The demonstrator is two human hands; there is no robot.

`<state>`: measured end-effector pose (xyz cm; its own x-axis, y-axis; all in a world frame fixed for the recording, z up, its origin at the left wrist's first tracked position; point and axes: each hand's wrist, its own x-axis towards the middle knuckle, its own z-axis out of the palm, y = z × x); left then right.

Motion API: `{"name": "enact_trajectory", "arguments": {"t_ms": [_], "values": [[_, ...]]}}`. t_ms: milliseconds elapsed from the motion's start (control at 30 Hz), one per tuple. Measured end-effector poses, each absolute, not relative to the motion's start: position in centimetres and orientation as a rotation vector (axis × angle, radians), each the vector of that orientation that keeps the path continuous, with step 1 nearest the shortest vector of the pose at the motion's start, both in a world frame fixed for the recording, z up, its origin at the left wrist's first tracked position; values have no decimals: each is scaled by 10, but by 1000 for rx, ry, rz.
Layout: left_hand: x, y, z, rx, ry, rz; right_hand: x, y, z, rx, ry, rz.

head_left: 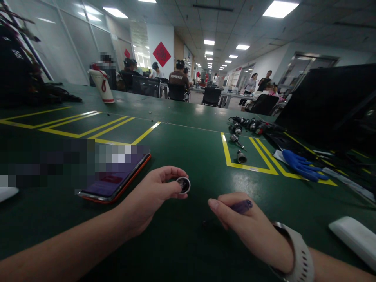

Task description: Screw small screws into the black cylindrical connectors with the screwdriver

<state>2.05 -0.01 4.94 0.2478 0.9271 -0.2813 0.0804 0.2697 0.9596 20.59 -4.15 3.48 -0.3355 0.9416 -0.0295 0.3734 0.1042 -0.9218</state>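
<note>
My left hand (152,194) is closed, pinching a small round metal part (184,185) between thumb and fingers. The part has a bright rim and a dark hollow, turned towards me. To its right, my right hand (239,219) is closed around a slim tool with a purple handle (244,206). The handle's end sticks out above the hand, near the base of the thumb. A small dark blurred spot (205,223) shows below the thumb tip; I cannot tell whether it belongs to the tool. The two hands are apart, over the green table (188,152).
A phone (114,176) with an orange edge lies left. Metal parts (241,157) sit in a yellow-taped area, with more dark parts (236,128) behind. A blue glove (302,164), a dark monitor (331,94) and a white object (354,239) are right. A cup (102,86) stands far left.
</note>
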Motion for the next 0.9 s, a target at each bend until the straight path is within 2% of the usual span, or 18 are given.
{"name": "enact_trajectory", "arguments": {"t_ms": [267, 567, 900], "values": [[23, -2, 51, 1167, 1204, 741, 211, -46, 6, -985, -1452, 1204], [27, -8, 46, 1284, 1177, 729, 206, -57, 30, -796, -1913, 577], [31, -14, 45, 1392, 1193, 704, 202, -57, 25, -761, -2044, 453]]}}
